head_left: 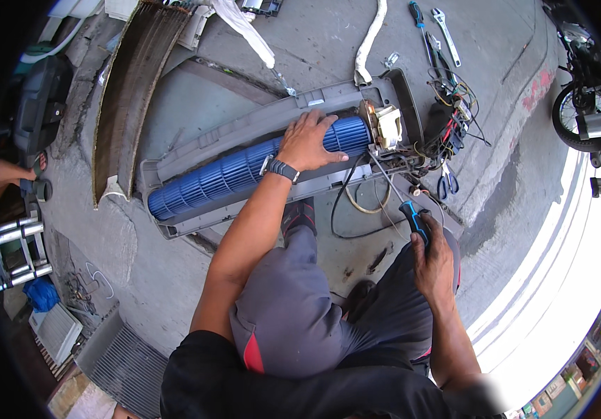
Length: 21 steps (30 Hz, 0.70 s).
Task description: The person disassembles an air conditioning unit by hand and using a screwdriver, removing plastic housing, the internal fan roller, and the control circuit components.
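Concrete is spreading below; the right hand is clasping a screwdriver, shaft angling up-left toward the blue roller; the left hand, nearer, is resting open on the roller, which is slanting up rightward in its casing.

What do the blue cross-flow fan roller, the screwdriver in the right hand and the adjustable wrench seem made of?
Cross-flow fan roller: probably moulded plastic, satin blue, from its evenly coloured thin ribs. Screwdriver: grey-sheened metal shaft; black-and-blue handle, fairly matte, likely plastic or rubber. Adjustable wrench: likely steel, by its bright silvery shine.
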Available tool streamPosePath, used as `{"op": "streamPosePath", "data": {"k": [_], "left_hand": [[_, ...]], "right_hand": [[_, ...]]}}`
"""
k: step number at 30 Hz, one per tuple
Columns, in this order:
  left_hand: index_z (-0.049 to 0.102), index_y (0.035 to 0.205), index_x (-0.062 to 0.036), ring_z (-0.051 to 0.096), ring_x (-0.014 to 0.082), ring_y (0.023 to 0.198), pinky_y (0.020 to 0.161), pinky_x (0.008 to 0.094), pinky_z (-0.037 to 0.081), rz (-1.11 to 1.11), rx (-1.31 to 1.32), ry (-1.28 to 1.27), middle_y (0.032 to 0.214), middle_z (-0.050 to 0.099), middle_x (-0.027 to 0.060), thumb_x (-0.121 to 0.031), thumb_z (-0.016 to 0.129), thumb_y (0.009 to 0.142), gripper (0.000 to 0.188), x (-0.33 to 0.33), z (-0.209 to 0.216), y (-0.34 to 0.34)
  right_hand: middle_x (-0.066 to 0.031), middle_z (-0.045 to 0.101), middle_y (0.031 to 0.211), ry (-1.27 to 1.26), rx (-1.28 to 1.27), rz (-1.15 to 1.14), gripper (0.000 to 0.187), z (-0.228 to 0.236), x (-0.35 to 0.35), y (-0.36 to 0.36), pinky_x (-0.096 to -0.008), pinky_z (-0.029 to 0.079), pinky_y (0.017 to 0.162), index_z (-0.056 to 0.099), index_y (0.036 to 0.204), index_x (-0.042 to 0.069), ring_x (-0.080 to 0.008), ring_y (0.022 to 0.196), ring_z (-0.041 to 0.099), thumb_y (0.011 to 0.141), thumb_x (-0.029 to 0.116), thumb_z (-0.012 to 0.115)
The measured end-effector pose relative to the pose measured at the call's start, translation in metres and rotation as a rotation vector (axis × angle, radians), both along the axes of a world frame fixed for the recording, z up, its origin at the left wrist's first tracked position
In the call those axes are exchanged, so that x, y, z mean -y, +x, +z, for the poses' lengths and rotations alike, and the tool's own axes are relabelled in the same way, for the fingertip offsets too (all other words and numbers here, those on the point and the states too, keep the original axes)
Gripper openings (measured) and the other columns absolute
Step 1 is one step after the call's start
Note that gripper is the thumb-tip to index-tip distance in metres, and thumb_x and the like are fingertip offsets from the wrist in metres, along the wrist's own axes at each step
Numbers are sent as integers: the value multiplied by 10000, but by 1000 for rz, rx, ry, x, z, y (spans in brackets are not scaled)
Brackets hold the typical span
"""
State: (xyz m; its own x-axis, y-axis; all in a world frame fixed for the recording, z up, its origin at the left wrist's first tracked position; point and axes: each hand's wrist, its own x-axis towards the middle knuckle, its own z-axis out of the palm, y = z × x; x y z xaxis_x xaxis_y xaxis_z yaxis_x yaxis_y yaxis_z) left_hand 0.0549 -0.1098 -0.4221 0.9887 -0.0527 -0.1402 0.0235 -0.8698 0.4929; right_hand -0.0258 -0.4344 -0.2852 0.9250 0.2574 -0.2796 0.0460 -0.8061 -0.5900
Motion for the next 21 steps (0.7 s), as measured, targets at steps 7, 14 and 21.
{"op": "streamPosePath", "data": {"k": [7,14,21], "left_hand": [[484,1442,-24,561,370,1268,1079,449,445,48,-78,-173,1389,554,218,-561,850,686,997,-12,2,13],[490,1429,-16,582,365,1245,1057,439,468,13,-90,-194,1377,564,221,-557,848,696,979,-17,-4,17],[514,1427,-87,552,360,1285,1086,478,425,-34,-112,29,1387,572,198,-552,881,620,1001,-1,2,7]], "right_hand": [[-258,660,1158,-22,5,6,390,-4,-3,2,-491,524,864,517,1351,53,-453,1042,650,1001,204,600],[-263,665,1131,-29,-82,-25,390,-8,-1,1,-493,525,851,521,1349,48,-455,1017,658,1000,203,599],[-267,664,1116,4,-4,9,391,-6,3,-2,-484,521,848,522,1351,29,-448,1011,659,1008,205,590]]}}
